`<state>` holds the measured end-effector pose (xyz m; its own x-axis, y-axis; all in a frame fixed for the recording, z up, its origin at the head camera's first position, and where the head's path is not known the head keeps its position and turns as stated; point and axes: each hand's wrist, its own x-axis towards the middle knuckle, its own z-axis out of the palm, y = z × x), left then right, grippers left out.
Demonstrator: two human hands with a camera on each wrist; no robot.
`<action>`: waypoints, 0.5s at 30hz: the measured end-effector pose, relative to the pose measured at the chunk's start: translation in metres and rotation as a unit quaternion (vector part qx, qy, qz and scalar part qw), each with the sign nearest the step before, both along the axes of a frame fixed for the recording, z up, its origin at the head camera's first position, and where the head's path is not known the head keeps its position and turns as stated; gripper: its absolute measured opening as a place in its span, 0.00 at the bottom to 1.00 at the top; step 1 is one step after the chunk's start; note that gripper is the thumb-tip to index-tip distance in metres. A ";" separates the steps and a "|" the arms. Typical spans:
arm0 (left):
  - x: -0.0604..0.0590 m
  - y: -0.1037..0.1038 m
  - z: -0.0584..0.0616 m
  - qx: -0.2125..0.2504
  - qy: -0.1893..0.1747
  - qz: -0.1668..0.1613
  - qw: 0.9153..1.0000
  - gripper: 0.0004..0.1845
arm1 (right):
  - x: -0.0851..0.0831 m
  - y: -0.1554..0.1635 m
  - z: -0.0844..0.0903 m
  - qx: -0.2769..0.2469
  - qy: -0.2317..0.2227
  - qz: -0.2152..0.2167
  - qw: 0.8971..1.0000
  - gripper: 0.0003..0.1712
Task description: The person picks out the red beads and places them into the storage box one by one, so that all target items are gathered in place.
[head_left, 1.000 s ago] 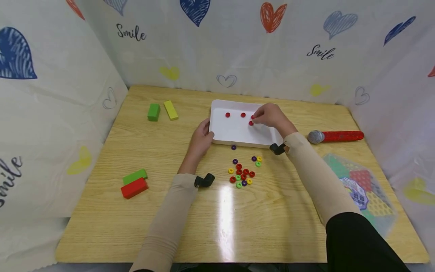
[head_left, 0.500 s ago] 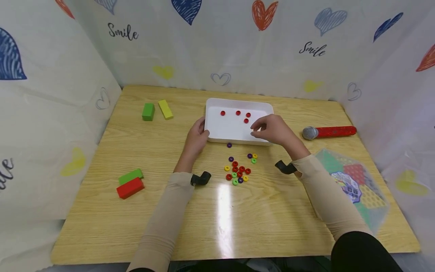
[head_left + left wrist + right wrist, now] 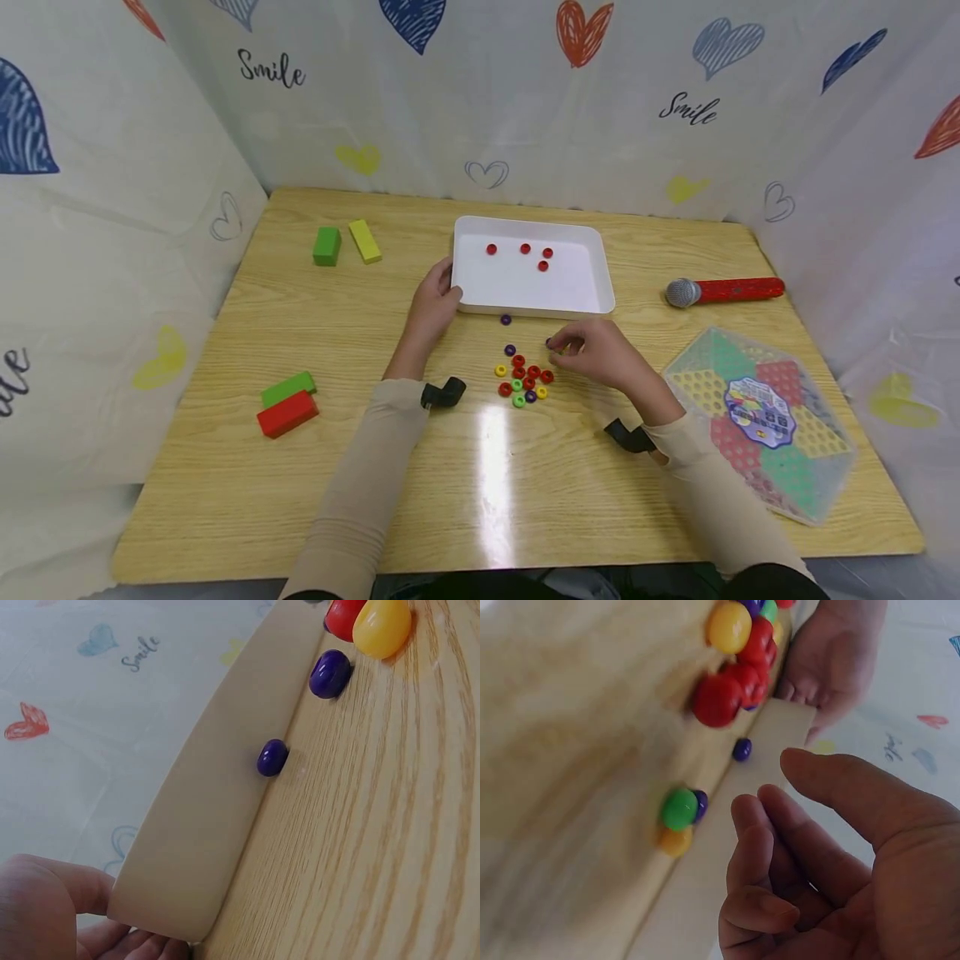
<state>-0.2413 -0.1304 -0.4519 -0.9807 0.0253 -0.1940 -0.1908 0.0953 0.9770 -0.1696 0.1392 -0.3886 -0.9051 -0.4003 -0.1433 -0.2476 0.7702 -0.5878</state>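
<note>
We found the left hand [image 3: 432, 304] gripping the left end of the white rectangular tray [image 3: 510, 287], its thumb at the rim and its other fingers lower down. Inside the tray we counted four red beads [image 3: 543, 266]: three in an uneven row and one just in front of the rightmost.

The right hand [image 3: 600, 354] hung in front of the tray, over the table [image 3: 457, 500], its fingers loosely bent; in its wrist view the thumb stood apart from the fingertips. Nearest to it we noted a close group of a green bead [image 3: 680, 808], a purple bead [image 3: 700, 805] and a yellow bead [image 3: 675, 841]. To the left of these lay the mixed bead cluster [image 3: 534, 372] of red, green, yellow and purple, and a lone purple bead [image 3: 506, 320] sat just beside the tray's front wall.

We recorded four blocks [image 3: 288, 414] at the left, in two pairs, and at the right a red-handled microphone [image 3: 723, 291] behind a clear hexagonal box [image 3: 761, 425].
</note>
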 end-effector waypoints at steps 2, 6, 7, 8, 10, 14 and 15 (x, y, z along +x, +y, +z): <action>0.000 0.000 0.000 -0.001 0.001 0.000 1.000 0.33 | 0.005 0.000 -0.004 -0.002 -0.009 -0.001 1.000 0.10; 0.001 0.000 0.001 0.002 0.004 0.003 1.000 0.33 | 0.013 -0.001 -0.009 0.001 -0.029 -0.009 1.000 0.13; 0.001 0.000 0.001 0.003 0.005 0.003 1.000 0.33 | 0.014 -0.001 -0.010 0.003 -0.034 -0.009 0.999 0.13; 0.001 0.000 0.001 0.003 0.006 0.003 1.000 0.33 | 0.015 -0.001 -0.012 0.005 -0.038 -0.009 0.999 0.13; 0.002 0.000 0.001 0.004 0.008 0.003 1.000 0.33 | 0.017 -0.001 -0.014 0.006 -0.048 -0.009 0.999 0.12; 0.001 0.000 0.001 0.006 0.011 0.002 1.000 0.33 | 0.020 -0.001 -0.019 0.000 -0.048 -0.004 0.999 0.10; 0.001 0.001 0.001 0.007 0.012 0.002 1.000 0.33 | 0.021 -0.002 -0.020 -0.003 -0.046 -0.004 0.999 0.10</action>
<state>-0.2398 -0.1298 -0.4514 -0.9850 0.0235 -0.1708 -0.1684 0.0814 0.9824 -0.1490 0.1377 -0.4082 -0.8913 -0.3947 -0.2232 -0.1867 0.7681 -0.6125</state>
